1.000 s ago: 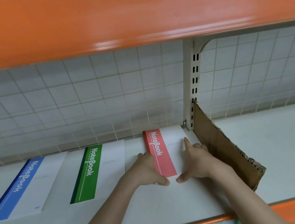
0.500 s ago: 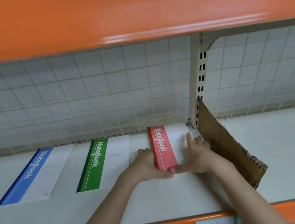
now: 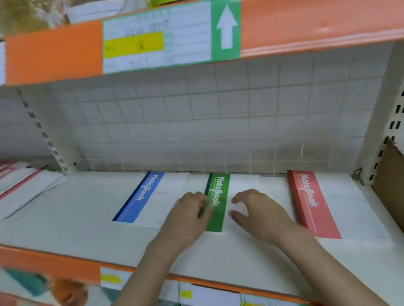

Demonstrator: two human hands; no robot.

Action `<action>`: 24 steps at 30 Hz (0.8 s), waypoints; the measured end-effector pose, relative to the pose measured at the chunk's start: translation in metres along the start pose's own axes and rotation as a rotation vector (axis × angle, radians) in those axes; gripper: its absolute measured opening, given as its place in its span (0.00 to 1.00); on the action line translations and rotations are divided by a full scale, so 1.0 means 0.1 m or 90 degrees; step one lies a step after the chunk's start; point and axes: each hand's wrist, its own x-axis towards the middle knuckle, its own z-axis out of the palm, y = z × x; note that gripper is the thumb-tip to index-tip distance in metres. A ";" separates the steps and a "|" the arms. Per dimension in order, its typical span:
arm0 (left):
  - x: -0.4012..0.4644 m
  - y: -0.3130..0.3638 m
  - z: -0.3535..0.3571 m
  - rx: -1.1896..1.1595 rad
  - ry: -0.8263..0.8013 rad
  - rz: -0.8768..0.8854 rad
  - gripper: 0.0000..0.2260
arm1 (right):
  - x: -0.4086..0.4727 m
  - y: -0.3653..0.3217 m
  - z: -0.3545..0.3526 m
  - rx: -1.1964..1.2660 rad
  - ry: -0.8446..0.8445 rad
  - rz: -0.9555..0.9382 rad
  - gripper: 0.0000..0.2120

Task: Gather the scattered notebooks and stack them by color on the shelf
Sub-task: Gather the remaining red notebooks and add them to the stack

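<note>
Your left hand (image 3: 189, 220) and right hand (image 3: 258, 214) sit on either side of the green notebook (image 3: 219, 200), which lies mid-shelf near the back wall between the blue notebook (image 3: 141, 199) and the red notebook (image 3: 311, 204). The fingers look loosely curled against its cover and left edge, though blur keeps me from telling whether you actually grip it. Since the shelf (image 3: 240, 261) is smooth, a sideways push from either hand could skew the green stack or slide it into the blue one just beside it, mixing the colours.
</note>
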 end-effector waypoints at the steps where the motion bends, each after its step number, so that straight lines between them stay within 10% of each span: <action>1: -0.06 -0.15 -0.09 0.012 0.008 -0.017 0.12 | 0.05 -0.14 0.09 -0.003 -0.014 -0.011 0.17; 24: -1.42 -2.63 -1.96 0.157 0.086 -0.210 0.14 | 0.68 -3.13 1.65 0.058 -0.028 -0.280 0.15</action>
